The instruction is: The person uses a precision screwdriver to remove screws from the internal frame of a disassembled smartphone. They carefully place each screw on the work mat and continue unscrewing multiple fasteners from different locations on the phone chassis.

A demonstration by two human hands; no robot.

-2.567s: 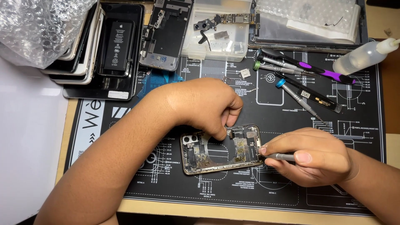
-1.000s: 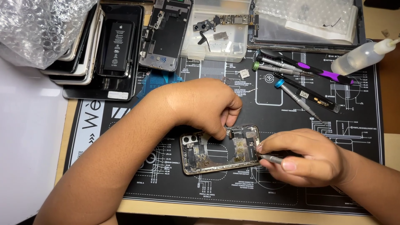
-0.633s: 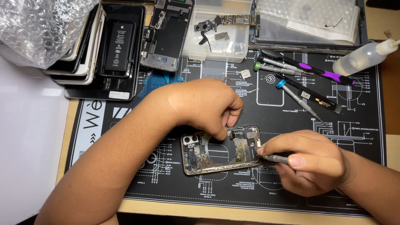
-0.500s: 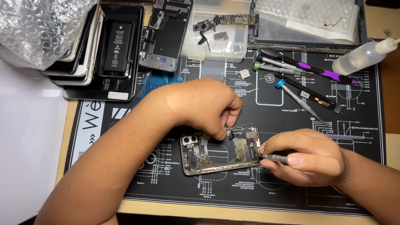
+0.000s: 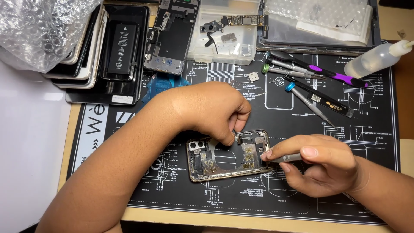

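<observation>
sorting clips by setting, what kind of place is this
Most likely a phone repair bench. An opened phone shell lies on a black printed work mat, precision screwdrivers lie nearby, and a stack of phone screens and a battery sits behind.

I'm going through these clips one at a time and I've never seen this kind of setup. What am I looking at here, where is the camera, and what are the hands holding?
There is no machine: a person works with two bare hands, filmed by a camera on their head looking down. The left hand steadies an opened phone shell lying on a black printed work mat. The right hand pinches a thin grey tool whose tip meets the shell's right end. Further back lie screwdrivers, a clear squeeze bottle, a clear parts tray, a stack of phone screens with a battery on top, another stripped phone frame, and bubble wrap.
</observation>
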